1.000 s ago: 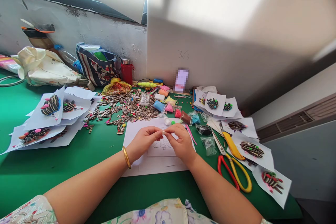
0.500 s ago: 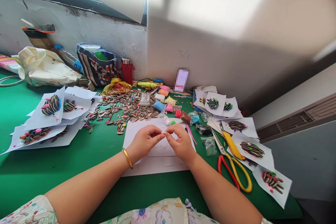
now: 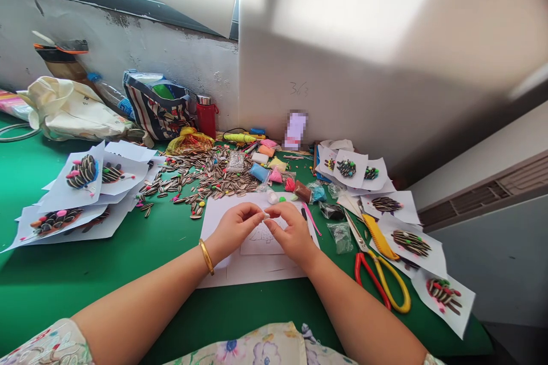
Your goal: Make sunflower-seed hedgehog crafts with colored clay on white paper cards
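Note:
My left hand (image 3: 234, 231) and my right hand (image 3: 294, 235) meet at the fingertips over the white paper. Between their pinched thumbs and forefingers is a small white piece (image 3: 266, 216) that looks like soft modelling clay; the fingers cover part of it. Beneath the hands lies a sheet with a line drawing (image 3: 262, 234), partly hidden by them, on top of larger white paper (image 3: 252, 271). Just beyond, a bag of white clay (image 3: 272, 198) lies close to the fingers. A pink stick (image 3: 312, 219) and a black pen (image 3: 303, 211) are beside my right hand.
Sunflower seeds (image 3: 222, 174) are heaped behind the paper, near packets of coloured clay (image 3: 259, 172). To the right lie scissors (image 3: 379, 265), a yellow cutter (image 3: 380, 236) and seed-decorated cards (image 3: 411, 242). More cards (image 3: 81, 182) lie left. Bags and a red bottle (image 3: 206, 118) stand behind.
My fingertips have shifted slightly around the white piece, and my right thumb sits a little lower and further from it. Everything else stays in place.

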Demonstrator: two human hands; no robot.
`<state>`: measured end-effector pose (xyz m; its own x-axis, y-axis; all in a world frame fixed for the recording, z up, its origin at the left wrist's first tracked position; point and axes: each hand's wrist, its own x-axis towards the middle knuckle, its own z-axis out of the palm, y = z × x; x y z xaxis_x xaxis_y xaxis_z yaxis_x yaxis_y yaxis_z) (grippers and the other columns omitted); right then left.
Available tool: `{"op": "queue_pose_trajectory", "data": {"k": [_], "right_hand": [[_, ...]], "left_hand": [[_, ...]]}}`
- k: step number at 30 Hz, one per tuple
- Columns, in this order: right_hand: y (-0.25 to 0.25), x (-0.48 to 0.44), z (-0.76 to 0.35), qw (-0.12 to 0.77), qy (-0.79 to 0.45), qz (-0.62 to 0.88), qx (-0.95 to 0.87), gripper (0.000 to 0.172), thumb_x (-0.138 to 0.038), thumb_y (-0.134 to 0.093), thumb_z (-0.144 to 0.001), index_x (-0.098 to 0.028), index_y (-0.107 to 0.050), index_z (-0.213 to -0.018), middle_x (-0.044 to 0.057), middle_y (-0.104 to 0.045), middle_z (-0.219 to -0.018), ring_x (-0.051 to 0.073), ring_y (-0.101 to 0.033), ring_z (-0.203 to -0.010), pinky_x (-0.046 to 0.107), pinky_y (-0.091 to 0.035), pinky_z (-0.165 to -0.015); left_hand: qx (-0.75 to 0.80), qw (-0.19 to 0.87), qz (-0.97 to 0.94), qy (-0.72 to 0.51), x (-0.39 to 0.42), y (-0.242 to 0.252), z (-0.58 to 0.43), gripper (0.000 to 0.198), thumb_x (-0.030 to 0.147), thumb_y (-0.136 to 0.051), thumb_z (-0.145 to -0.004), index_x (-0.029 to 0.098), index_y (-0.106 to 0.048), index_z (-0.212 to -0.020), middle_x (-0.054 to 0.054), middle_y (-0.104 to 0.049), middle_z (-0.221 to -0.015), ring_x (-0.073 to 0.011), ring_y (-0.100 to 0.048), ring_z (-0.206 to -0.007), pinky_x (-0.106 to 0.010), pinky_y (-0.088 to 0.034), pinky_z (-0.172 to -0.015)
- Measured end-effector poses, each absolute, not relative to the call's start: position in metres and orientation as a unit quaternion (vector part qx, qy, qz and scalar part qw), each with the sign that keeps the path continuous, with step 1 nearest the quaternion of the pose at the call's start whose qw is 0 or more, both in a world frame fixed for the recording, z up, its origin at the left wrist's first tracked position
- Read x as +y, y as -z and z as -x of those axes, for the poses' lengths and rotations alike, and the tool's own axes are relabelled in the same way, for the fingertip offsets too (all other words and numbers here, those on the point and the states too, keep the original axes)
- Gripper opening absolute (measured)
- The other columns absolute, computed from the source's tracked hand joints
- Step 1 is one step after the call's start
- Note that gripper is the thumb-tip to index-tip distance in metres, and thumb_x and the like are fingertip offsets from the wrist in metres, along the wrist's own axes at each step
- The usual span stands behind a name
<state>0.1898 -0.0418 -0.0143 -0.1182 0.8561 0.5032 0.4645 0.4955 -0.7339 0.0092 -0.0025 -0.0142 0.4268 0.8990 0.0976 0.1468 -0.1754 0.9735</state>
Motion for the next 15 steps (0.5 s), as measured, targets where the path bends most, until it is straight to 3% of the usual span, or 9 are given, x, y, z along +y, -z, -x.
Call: {"op": "queue_pose_trajectory", "data": {"k": [11, 15], "right_hand": [[0.0145, -0.0406, -0.1896, 0.487, -0.203, 0.496, -0.69, 0.013, -0.028, -0.061, -0.09, -0.022, -0.063, -0.079, 0.001, -0.061, -0.076, 0.018, -0.056, -0.076, 0.033, -0.044, -0.074], [0.0156, -0.0412, -0.1905, 0.479, -0.23, 0.483, -0.696, 0.012, -0.028, -0.056, -0.093, -0.022, -0.066, -0.087, 0.004, -0.065, -0.085, 0.019, -0.059, -0.084, 0.034, -0.047, -0.079]], "left_hand": [[0.362, 0.353, -0.783, -0.362, -0.0089, 0.0108, -0.0083, 0.023, 0.04, -0.055, -0.093, 0.02, -0.066, -0.089, -0.004, -0.066, -0.086, -0.0172, -0.058, -0.08, -0.03, -0.046, -0.073], [0.377, 0.339, -0.775, -0.376, -0.0073, 0.0138, -0.0092, 0.022, 0.039, -0.058, -0.092, 0.02, -0.065, -0.084, -0.003, -0.065, -0.081, -0.0164, -0.057, -0.075, -0.029, -0.046, -0.069]]}}
